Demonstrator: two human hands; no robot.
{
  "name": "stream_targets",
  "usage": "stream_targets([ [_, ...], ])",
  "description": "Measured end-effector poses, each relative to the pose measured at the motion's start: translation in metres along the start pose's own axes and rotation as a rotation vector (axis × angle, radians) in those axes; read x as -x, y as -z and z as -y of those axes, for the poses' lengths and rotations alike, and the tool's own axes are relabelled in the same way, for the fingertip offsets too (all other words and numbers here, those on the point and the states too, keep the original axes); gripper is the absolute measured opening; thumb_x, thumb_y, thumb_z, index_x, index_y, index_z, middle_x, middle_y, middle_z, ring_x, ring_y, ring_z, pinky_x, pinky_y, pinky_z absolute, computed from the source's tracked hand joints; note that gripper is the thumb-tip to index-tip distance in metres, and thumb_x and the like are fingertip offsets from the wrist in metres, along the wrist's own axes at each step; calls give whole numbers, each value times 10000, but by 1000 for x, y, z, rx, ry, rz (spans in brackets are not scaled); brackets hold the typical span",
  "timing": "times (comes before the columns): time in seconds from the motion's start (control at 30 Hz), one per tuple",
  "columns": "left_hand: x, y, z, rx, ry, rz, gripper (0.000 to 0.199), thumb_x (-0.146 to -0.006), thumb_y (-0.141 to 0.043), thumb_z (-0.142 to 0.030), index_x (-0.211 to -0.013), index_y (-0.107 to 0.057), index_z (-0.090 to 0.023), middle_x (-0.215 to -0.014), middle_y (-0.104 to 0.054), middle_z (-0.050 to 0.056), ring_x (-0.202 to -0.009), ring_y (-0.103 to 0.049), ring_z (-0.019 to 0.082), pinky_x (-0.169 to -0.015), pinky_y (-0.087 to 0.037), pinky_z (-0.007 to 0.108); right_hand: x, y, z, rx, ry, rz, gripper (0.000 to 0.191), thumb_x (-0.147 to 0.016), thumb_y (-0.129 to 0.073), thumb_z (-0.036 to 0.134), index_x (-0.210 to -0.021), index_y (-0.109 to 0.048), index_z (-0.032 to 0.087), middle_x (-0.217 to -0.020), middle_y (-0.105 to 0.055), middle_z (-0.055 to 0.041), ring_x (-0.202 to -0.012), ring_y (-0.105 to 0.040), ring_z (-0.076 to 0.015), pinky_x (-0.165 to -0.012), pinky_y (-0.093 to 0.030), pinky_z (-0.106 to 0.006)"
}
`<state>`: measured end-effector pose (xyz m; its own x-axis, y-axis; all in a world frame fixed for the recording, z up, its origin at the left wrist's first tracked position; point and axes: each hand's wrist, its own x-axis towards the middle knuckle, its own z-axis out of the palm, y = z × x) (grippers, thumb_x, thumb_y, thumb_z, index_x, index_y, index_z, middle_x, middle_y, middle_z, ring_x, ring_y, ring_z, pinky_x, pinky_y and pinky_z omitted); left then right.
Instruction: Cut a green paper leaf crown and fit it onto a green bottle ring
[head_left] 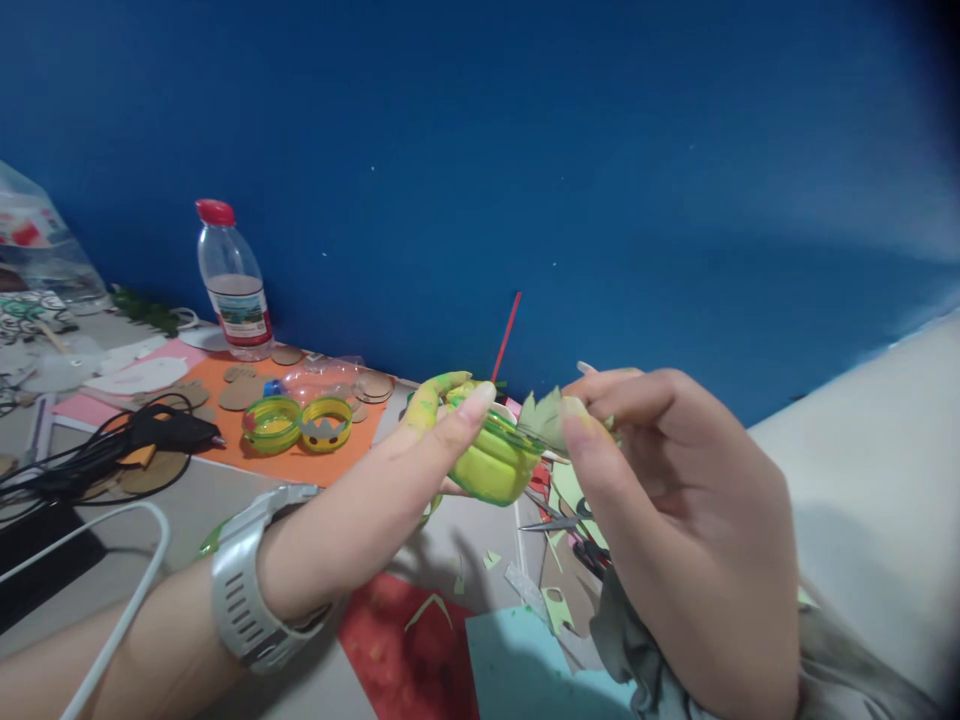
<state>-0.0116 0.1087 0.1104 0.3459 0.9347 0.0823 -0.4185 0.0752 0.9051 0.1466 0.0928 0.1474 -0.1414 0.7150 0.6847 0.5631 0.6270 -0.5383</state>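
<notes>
My left hand (435,430), with yellow-green paint on its fingers, is closed around a small yellow-green painted cup-like piece (495,462), which looks like a cut bottle base and is held tilted. Between the thumb and fingers of my right hand (645,450) is a pale green paper cutout (544,420) with pointed tips. The cutout lies right at the rim of the painted piece; whether the two touch, I cannot tell. A thin red stick (507,335) rises behind the piece, its lower end hidden.
Two green-yellow painted rings (326,425) and a clear bottle piece (319,380) lie on orange paper (232,440). A red-capped water bottle (234,285) stands by the blue wall. Scissors (555,523), paper scraps, red paper (405,650) and light blue paper (517,660) lie below my hands. Black cables (112,440) are at left.
</notes>
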Motion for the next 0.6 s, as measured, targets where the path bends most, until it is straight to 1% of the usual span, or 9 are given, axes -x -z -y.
stream_targets([
  [0.07,0,-1,0,-16,-4,1,385,-932,-486,-463,-1225,-589,-237,-1391,-537,42,-1335,-407,251,-1138,-254,387,0,-1,0,-22,-10,0,138,-912,-563,182,-792,-500,205,-852,-593,18,-806,-557,-109,-784,-462,-222],
  [0.1,0,-2,0,-16,-2,16,383,-937,-477,-462,-1228,-589,-240,-1395,-535,38,-1339,-402,247,-1138,-255,384,0,-2,0,-38,-15,7,140,-912,-564,182,-789,-500,205,-848,-593,18,-805,-558,-110,-791,-464,-227],
  [0.17,1,-4,-1,9,3,49,364,-955,-448,-443,-1228,-589,-249,-1366,-561,33,-1315,-431,242,-1117,-295,387,-1,-4,0,-63,-30,23,133,-907,-572,183,-795,-506,207,-844,-597,17,-797,-562,-119,-800,-470,-247],
  [0.3,3,-6,-1,76,-11,70,334,-968,-435,-409,-1209,-608,-256,-1296,-616,32,-1246,-501,247,-1052,-380,385,0,-4,-1,-64,-49,25,124,-903,-581,204,-797,-516,214,-837,-601,6,-779,-568,-144,-803,-481,-300],
  [0.43,2,-5,0,57,-3,82,325,-956,-462,-417,-1203,-622,-279,-1257,-642,20,-1210,-534,242,-1025,-411,388,0,-4,-2,-55,-41,25,121,-906,-572,218,-799,-515,217,-835,-601,-9,-774,-571,-161,-788,-491,-321],
  [0.6,-1,-4,1,21,-4,75,334,-936,-491,-446,-1214,-613,-307,-1210,-668,3,-1166,-572,226,-1001,-436,368,0,-4,-2,-45,-31,19,121,-905,-570,202,-800,-513,218,-827,-595,-4,-774,-572,-156,-784,-495,-312],
])
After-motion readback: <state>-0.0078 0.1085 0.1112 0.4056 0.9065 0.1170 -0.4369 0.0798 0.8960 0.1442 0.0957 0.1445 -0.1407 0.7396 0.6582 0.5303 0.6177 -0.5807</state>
